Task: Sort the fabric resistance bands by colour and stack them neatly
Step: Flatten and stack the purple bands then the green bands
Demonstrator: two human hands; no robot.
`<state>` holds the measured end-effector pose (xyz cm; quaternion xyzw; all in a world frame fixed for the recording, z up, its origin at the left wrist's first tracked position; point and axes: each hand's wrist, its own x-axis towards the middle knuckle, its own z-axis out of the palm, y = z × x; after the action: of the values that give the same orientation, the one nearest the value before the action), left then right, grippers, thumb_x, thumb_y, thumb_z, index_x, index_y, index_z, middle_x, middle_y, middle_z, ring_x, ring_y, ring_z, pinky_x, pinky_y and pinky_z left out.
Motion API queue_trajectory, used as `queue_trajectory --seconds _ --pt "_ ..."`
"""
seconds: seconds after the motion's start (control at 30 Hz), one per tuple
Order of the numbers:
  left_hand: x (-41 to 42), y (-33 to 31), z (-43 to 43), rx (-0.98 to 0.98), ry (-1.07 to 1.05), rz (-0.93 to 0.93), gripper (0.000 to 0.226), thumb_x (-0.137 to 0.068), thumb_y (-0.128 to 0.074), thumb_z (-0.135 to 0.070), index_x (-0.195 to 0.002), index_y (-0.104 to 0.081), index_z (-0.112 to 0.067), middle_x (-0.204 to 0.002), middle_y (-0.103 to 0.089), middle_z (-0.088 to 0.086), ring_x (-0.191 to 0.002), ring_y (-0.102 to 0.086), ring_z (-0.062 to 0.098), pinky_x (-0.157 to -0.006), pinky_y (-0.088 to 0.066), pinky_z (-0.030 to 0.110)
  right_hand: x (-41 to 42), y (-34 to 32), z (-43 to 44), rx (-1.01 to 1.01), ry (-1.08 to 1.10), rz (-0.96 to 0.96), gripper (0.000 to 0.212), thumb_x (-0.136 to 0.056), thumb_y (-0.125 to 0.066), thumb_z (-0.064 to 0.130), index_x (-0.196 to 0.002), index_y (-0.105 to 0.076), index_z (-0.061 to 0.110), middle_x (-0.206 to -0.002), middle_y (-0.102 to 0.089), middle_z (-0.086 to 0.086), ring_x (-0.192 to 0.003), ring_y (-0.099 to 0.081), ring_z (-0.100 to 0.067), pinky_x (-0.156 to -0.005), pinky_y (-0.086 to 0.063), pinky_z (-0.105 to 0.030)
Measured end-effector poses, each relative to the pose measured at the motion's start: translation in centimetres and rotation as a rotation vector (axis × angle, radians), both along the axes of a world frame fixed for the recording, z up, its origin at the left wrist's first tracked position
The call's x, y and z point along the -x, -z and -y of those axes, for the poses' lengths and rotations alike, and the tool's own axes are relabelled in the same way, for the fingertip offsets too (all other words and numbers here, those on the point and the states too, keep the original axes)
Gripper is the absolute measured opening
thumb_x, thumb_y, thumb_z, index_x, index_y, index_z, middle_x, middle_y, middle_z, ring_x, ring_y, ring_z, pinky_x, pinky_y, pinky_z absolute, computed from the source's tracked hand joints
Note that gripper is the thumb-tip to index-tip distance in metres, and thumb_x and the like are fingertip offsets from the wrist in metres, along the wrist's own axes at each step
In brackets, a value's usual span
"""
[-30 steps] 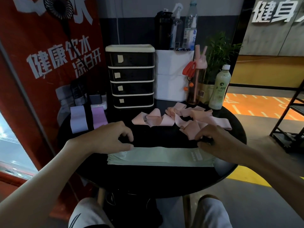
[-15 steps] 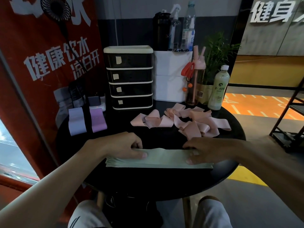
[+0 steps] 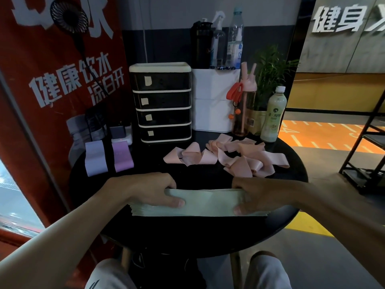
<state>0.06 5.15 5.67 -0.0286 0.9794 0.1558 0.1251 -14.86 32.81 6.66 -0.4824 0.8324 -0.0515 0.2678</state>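
A stack of pale green fabric bands (image 3: 208, 203) lies flat near the front of the round black table (image 3: 287, 224). My left hand (image 3: 150, 190) grips its left end, thumb on top and fingers over the far edge. At the other end my right hand (image 3: 256, 195) holds the stack the same way. Behind it a loose heap of pink bands (image 3: 233, 158) spreads across the table's middle and right. On the far left lie a lavender band stack (image 3: 94, 158) and a purple band stack (image 3: 121, 156), side by side.
A black drawer unit (image 3: 161, 103) and a white box (image 3: 212, 101) with bottles stand at the back. A pink bottle (image 3: 243, 113), a pale drink bottle (image 3: 273, 115) and a plant crowd the back right. A red banner stands to the left.
Both hands came down from hovering over the green stack and now clasp its two ends. The stack has shifted slightly towards me.
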Motion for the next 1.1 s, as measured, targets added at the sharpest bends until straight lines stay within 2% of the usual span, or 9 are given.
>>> queue_trajectory --seconds 0.1,0.27,0.37,0.47,0.6,0.7,0.77,1.0,1.1 --pt "-1.1 0.4 -0.4 0.020 -0.001 -0.086 0.048 -0.077 -0.058 -0.076 -0.088 -0.063 -0.029 -0.087 -0.067 -0.008 -0.076 -0.064 0.008 -0.075 -0.056 0.039 -0.1 1.1 -0.5 0.107 0.009 -0.058 0.045 -0.080 -0.061 0.065 -0.111 -0.047 0.036 -0.106 -0.052 0.014 -0.094 -0.055 -0.008 -0.082 -0.052 -0.034" --pt "-3.0 0.0 -1.8 0.247 0.023 -0.292 0.046 -0.083 -0.047 -0.077 -0.094 -0.052 -0.033 -0.083 -0.061 -0.012 -0.074 -0.057 0.004 -0.064 -0.041 0.028 -2.0 1.0 -0.9 0.222 0.052 -0.298 0.038 -0.082 -0.065 0.057 -0.105 -0.053 0.029 -0.098 -0.055 0.015 -0.086 -0.054 -0.005 -0.067 -0.045 -0.028" --pt "-2.7 -0.4 -1.6 0.426 0.056 -0.519 0.058 -0.079 -0.025 -0.083 -0.096 -0.046 -0.032 -0.086 -0.061 -0.011 -0.081 -0.060 0.013 -0.065 -0.039 0.032 -2.1 1.0 -0.8 0.324 -0.018 -0.706 0.052 -0.085 -0.053 0.063 -0.119 -0.051 0.024 -0.111 -0.057 0.008 -0.100 -0.055 -0.015 -0.078 -0.039 -0.031" --pt "-2.3 1.6 -1.2 0.498 0.158 -0.619 0.062 -0.080 -0.018 -0.079 -0.095 -0.046 -0.025 -0.084 -0.063 -0.006 -0.078 -0.063 0.019 -0.060 -0.037 0.033 -1.7 2.7 -0.7 0.221 -0.102 -0.986 0.060 -0.086 -0.033 0.065 -0.116 -0.054 0.017 -0.104 -0.064 -0.002 -0.091 -0.064 -0.023 -0.083 -0.048 -0.044" --pt "-2.3 3.8 -0.6 0.533 0.186 -0.606 0.059 -0.084 -0.020 -0.077 -0.102 -0.045 -0.026 -0.089 -0.060 -0.009 -0.076 -0.063 0.014 -0.059 -0.043 0.032 -1.8 3.9 -1.1 0.212 -0.097 -0.884 0.056 -0.093 -0.018 0.062 -0.114 -0.052 0.023 -0.100 -0.061 0.005 -0.090 -0.062 -0.018 -0.083 -0.047 -0.040" --pt "-1.9 2.8 -0.3 0.479 0.157 -0.495 0.059 -0.083 -0.022 -0.079 -0.099 -0.043 -0.026 -0.096 -0.059 -0.010 -0.086 -0.061 0.013 -0.066 -0.044 0.032 -1.4 3.1 -1.1 0.262 -0.084 -0.684 0.042 -0.094 -0.035 0.059 -0.119 -0.045 0.027 -0.110 -0.054 0.009 -0.098 -0.057 -0.011 -0.081 -0.047 -0.030" --pt "-1.6 2.1 -0.2 0.436 0.144 -0.420 0.057 -0.082 -0.029 -0.079 -0.099 -0.043 -0.026 -0.097 -0.060 -0.010 -0.089 -0.060 0.013 -0.071 -0.046 0.034 -1.0 2.4 -0.9 0.281 -0.047 -0.576 0.034 -0.094 -0.046 0.054 -0.117 -0.047 0.029 -0.107 -0.055 0.011 -0.096 -0.057 -0.012 -0.076 -0.048 -0.031" --pt "-1.8 2.1 0.5 0.417 0.133 -0.359 0.056 -0.078 -0.031 -0.086 -0.098 -0.038 -0.034 -0.093 -0.054 -0.015 -0.082 -0.056 0.006 -0.066 -0.042 0.030 -0.2 3.7 -0.8 0.236 -0.104 -0.689 0.046 -0.095 -0.041 0.057 -0.131 -0.035 0.029 -0.116 -0.049 0.007 -0.103 -0.051 -0.013 -0.081 -0.044 -0.029" --pt "-2.7 2.3 1.5 0.359 0.056 -0.378 0.048 -0.079 -0.047 -0.082 -0.094 -0.043 -0.036 -0.090 -0.052 -0.018 -0.080 -0.052 0.000 -0.068 -0.043 0.029 -0.3 3.7 -1.0 0.264 -0.092 -0.675 0.046 -0.095 -0.040 0.057 -0.131 -0.035 0.028 -0.116 -0.049 0.008 -0.102 -0.050 -0.011 -0.083 -0.046 -0.029"
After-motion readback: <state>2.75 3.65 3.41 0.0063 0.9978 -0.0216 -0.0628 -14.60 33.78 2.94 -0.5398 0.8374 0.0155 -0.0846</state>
